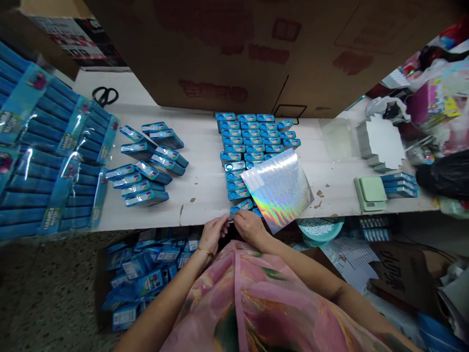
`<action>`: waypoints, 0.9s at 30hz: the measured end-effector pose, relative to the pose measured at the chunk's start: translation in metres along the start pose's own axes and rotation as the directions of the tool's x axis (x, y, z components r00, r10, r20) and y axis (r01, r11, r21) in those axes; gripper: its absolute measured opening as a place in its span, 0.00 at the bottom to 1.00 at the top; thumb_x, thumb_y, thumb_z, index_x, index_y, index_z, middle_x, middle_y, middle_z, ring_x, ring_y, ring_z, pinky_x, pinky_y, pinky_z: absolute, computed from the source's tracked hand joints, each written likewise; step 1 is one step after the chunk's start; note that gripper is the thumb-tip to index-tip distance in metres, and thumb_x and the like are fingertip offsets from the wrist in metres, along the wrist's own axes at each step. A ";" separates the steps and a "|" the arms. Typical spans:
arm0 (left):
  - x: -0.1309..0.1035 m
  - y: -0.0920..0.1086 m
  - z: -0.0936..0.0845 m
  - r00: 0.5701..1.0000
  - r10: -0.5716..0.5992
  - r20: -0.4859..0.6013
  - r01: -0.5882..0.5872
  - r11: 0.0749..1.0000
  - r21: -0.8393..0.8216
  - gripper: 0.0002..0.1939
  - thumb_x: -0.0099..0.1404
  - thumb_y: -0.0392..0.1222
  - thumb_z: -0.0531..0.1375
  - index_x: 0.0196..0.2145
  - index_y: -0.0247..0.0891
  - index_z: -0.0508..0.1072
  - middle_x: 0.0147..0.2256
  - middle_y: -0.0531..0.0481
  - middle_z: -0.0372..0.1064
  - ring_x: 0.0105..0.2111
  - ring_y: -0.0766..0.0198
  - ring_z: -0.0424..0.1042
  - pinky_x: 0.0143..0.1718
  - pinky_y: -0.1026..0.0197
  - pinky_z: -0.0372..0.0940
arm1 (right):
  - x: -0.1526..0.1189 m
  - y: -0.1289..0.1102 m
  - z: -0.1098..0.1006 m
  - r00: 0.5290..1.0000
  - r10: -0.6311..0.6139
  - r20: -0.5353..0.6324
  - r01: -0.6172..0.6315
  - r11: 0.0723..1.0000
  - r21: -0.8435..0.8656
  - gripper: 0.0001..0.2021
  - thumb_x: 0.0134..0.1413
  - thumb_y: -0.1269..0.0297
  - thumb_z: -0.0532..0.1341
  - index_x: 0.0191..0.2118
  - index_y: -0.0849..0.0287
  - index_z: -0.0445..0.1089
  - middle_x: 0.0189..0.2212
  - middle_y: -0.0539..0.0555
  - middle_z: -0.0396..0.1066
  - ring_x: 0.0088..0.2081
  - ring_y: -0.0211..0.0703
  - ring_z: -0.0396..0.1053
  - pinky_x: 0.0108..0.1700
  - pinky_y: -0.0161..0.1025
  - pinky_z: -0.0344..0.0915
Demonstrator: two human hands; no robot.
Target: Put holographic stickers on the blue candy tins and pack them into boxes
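Blue boxes stand in rows at the centre of the frame on your white table, a shimmering silver sheet lying partly over them. Just below, your left hand and right hand nearly meet, fingertips pinched narrow; anything between them is too small to tell. The boxes' white lettering is too blurred to read surely.

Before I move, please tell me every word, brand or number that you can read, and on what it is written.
"CARAMELO": wrapped blue packs at left; the line under it is too blurred.
Small blue boxes in the middle: print too small.
Large cardboard box: red marks, unreadable.
Black-and-white carton, top left: only fragments.
Brown cardboard, lower right: dark lettering, unclear.
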State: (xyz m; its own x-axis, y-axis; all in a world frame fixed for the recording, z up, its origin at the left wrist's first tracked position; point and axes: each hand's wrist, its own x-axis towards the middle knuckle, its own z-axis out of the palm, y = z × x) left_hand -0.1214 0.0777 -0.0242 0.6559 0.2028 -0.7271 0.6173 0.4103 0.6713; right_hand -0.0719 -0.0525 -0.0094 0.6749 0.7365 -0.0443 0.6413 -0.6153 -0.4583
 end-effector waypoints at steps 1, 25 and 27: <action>0.002 0.000 -0.002 1.000 0.016 -0.010 -0.016 1.000 -0.012 0.18 0.46 0.53 0.60 0.23 0.31 0.69 0.19 0.54 0.61 0.17 0.75 0.57 0.17 0.69 0.48 | 0.005 0.000 -0.001 1.000 0.011 -0.004 -0.011 1.000 -0.005 0.10 0.55 0.72 0.48 0.31 0.62 0.67 0.30 0.56 0.66 0.32 0.39 0.62 0.34 0.35 0.57; 0.042 -0.020 -0.019 0.809 0.530 0.254 -0.567 0.591 0.574 0.17 0.55 0.42 0.54 0.44 0.39 0.66 0.38 0.48 0.61 0.27 0.69 0.62 0.32 0.64 0.61 | 0.031 0.010 0.009 0.929 0.356 0.099 -0.315 0.621 0.718 0.06 0.46 0.66 0.55 0.25 0.59 0.67 0.22 0.48 0.65 0.26 0.34 0.61 0.31 0.32 0.58; 0.044 -0.020 -0.019 0.789 0.541 0.290 -0.599 0.575 0.558 0.16 0.56 0.42 0.53 0.43 0.39 0.66 0.38 0.48 0.62 0.29 0.68 0.63 0.34 0.63 0.61 | 0.027 0.005 0.004 0.956 0.293 0.019 -0.235 0.726 0.646 0.05 0.46 0.69 0.55 0.25 0.59 0.68 0.25 0.49 0.66 0.28 0.35 0.62 0.34 0.33 0.59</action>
State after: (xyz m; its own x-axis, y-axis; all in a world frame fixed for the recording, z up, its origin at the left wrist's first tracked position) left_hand -0.1136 0.0953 -0.0721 0.9777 0.1246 -0.1691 0.2045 -0.3818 0.9013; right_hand -0.0517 -0.0345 -0.0162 0.8261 0.5293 -0.1931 0.0715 -0.4384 -0.8959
